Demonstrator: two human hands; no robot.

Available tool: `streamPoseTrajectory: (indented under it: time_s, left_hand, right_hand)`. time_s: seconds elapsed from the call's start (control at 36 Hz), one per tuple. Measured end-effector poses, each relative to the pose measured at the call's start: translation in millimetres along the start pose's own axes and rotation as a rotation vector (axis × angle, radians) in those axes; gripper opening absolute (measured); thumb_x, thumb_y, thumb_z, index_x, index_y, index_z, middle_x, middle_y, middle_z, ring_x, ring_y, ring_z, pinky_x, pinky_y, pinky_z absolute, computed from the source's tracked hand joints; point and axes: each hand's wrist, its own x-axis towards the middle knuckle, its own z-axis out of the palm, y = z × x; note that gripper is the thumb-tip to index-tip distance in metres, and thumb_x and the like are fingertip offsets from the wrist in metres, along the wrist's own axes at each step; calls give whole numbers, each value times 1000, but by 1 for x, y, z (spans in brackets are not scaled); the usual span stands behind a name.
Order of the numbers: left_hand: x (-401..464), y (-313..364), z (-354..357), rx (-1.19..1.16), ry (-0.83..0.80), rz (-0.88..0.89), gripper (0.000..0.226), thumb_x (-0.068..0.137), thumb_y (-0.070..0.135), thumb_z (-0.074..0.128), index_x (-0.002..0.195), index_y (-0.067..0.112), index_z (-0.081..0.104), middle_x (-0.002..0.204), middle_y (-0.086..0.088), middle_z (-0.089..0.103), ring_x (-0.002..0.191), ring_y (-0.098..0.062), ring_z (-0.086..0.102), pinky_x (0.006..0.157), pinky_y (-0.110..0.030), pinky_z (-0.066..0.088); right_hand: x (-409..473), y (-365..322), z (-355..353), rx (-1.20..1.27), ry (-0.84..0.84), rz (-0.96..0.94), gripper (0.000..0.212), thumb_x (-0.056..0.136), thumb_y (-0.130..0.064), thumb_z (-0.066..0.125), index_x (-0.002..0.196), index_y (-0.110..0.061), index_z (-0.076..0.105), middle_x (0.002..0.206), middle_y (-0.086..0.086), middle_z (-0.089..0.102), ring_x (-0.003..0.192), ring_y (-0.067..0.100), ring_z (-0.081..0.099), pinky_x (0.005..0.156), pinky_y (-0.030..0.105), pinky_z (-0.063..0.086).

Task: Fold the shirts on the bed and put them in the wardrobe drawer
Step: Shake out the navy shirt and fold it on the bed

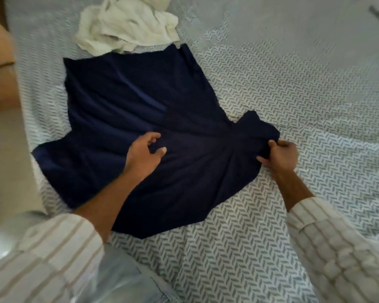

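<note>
There is one view only, from a camera on the person's head. It looks forward and steeply down at the bed [271,88], from close above its near edge. The far part of the bed reaches the top border.

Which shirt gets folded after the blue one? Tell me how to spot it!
Look at the bed with the grey leaf-pattern sheet. At its far end, just past the top edge of the spread-out navy shirt, lies a cream-white shirt. It is the only pale one, crumpled in a heap, with no hand on it.
</note>
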Motion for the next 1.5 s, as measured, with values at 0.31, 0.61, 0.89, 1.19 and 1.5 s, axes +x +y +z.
streamPoseTrajectory:
  time_s: [0.31, 0.61, 0.89, 1.19, 1.5]
  left_hand:
    - [-75, -126, -110, 43, 481, -366, 38, 84, 23, 72, 121, 23, 64, 129, -12, 57, 121, -35, 53, 105, -48, 45]
    - [-83, -163, -146, -297, 593, -659, 54, 76, 27, 77, 125, 20, 55, 123, -10, 60, 109, -31, 61, 98, -41, 51]
    - [-63, -183, -178, -430, 450, -752, 19, 71, 26, 80, 66, 13, 67, 71, -7, 69, 74, -27, 69, 72, -35, 58]
    - [-94, -180, -188, -762, 680, -692, 13, 71, 6, 60, 68, 12, 49, 59, -1, 40, 57, -20, 36, 50, -28, 32]
    - [-91, -188, -187, -932, 648, -699, 87, 82, 4, 72, 146, 32, 20, 106, -5, 59, 87, -23, 63, 81, -39, 56]
  right_hand:
    - [-163, 14, 131, -793, -193, -930, 38, 88, -23, 66, 123, -12, 57, 133, 18, 51, 118, 41, 48, 88, 54, 51]
    - [-332, 67, 244, -1117, -1085, -1211, 48, 80, -55, 73, 113, -23, 58, 109, 0, 59, 97, 24, 59, 74, 40, 53]
    - [-344, 88, 251, -1139, -1213, -1278, 14, 87, -16, 57, 100, -14, 63, 98, 8, 65, 87, 30, 62, 67, 36, 47]
    - [-344, 74, 246, -1208, -1306, -1039, 13, 77, -24, 67, 81, -26, 54, 73, -10, 60, 65, 12, 59, 60, 39, 55]
    - [-343, 47, 298, -1007, -1061, -1154, 15, 91, -26, 59, 103, -31, 67, 97, -10, 71, 90, 18, 68, 82, 37, 56]
